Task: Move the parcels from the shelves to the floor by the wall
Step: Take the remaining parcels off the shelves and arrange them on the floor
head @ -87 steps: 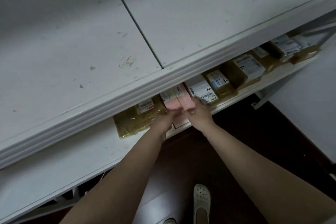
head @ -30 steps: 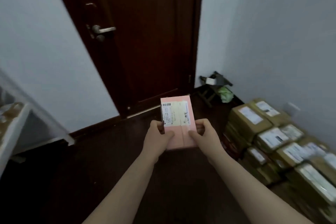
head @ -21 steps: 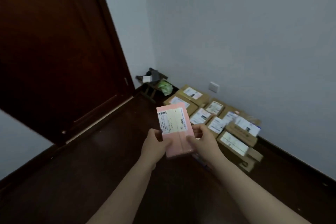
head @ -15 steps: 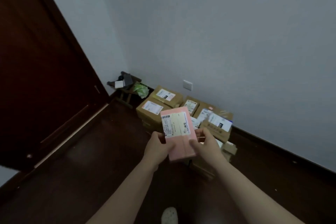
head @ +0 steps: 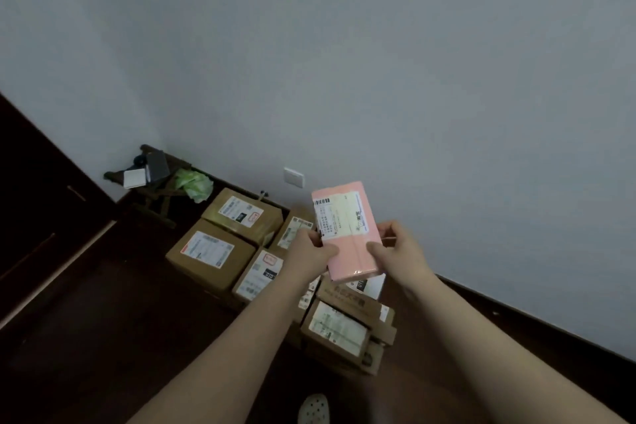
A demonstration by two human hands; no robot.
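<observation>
I hold a flat pink parcel (head: 347, 231) with a white shipping label in front of me, above a pile on the floor. My left hand (head: 309, 258) grips its left edge and my right hand (head: 395, 251) grips its right edge. Below it, several brown cardboard parcels (head: 211, 256) with labels lie packed together on the dark floor against the grey wall (head: 378, 79). The shelves are out of view.
A small dark wooden stool (head: 148, 179) with a green bag (head: 194, 184) beside it stands in the corner. A dark door (head: 38, 203) fills the left edge. A white wall socket (head: 293, 177) sits above the pile. My shoe (head: 314, 408) shows at the bottom.
I took the pink parcel off the shelf with both hands, turned away past the door and came up to the pile by the wall. The grip on it is unchanged.
</observation>
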